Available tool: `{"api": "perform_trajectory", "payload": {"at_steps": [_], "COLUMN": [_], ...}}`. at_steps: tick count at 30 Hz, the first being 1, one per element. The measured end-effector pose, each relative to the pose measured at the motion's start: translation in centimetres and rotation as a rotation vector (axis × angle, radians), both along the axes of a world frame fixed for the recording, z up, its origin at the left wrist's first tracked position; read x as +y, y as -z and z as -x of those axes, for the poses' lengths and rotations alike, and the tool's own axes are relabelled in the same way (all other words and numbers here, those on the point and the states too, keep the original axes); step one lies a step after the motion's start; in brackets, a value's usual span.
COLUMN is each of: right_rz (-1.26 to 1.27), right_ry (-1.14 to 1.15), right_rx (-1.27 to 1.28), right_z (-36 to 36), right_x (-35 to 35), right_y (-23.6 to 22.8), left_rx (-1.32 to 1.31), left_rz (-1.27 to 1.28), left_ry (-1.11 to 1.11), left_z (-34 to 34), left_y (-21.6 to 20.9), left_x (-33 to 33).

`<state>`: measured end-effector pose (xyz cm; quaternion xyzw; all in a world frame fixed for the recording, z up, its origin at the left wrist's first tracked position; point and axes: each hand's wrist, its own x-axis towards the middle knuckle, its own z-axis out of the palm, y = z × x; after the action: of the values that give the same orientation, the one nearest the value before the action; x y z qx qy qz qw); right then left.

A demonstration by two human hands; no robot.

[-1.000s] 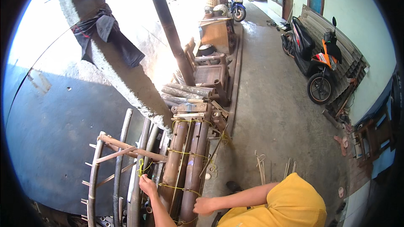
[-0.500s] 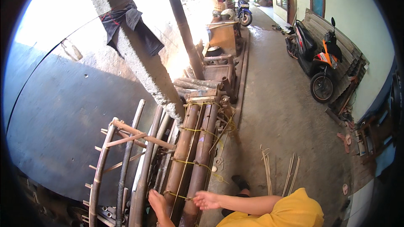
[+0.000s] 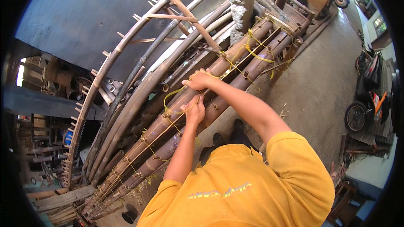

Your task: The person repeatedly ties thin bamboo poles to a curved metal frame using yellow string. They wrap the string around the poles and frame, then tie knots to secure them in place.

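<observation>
Two long brown bamboo poles (image 3: 168, 115) lie side by side, running diagonally from upper right to lower left, with short pegs along them. Across them run thin yellow cords (image 3: 256, 54), some looped loosely near the upper end. Over the far pole my right hand (image 3: 198, 80) is closed on a yellow cord, its knuckles upward. Just nearer, my left hand (image 3: 194, 109) is also closed with its thumb raised, gripping the cord beside the pole. A slack loop of this cord bows out left of both hands. The fingertips are partly hidden.
A curved bamboo ladder-like frame (image 3: 113, 54) and several loose poles lean beyond the bamboo. A rough concrete post (image 3: 240, 8) rises at the far side. Motorbikes (image 3: 366, 92) stand along the right. A dark bucket (image 3: 129, 215) sits at lower left.
The view has swung round, so the poles now lie diagonally. My hands have come closer together over the poles, both now closed on the yellow cord.
</observation>
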<state>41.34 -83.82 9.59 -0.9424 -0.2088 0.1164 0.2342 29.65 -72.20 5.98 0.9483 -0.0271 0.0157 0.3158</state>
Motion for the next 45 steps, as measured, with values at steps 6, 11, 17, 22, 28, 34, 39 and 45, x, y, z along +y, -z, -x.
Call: {"api": "perform_trajectory", "payload": {"at_steps": [6,11,17,22,28,34,39,45], "right_rz": [-0.601,-0.532,-0.758,-2.028,-2.375,-1.925,-1.425,0.058], "right_ry": [-0.412,-0.244,0.051,0.621,1.235,0.875,0.513,0.114], "right_rx": [0.349,0.054,0.34,0.318,0.678,1.334,0.215,-0.183], "right_z": [12.1,19.3,20.3,23.4,30.6,29.0,21.7,8.7], "right_x": [-5.0,-5.8,-7.1,-10.7,-3.0,12.2,20.0,17.8], "right_y": [-5.8,4.4,2.8,4.7,10.0,6.7,-2.2,-1.3], "left_rx": [0.026,-0.016,-0.298,-0.031,-0.164,0.064,0.097,0.162], "left_rz": [-0.062,0.406,0.216,0.174,0.81,0.014,0.034,0.04], "left_ry": [-0.105,0.04,-0.16,-0.078,-0.389,0.318,0.121,0.123], "left_z": [0.6,-2.3,-12.6,-14.0,-14.9,-1.4,6.8,6.4], "left_y": [-0.6,-0.7,0.3,-0.1,-7.4,-1.5,3.7,-0.8], "left_x": [0.7,0.0,2.5,6.3,32.1,28.3,18.9,17.2]}}
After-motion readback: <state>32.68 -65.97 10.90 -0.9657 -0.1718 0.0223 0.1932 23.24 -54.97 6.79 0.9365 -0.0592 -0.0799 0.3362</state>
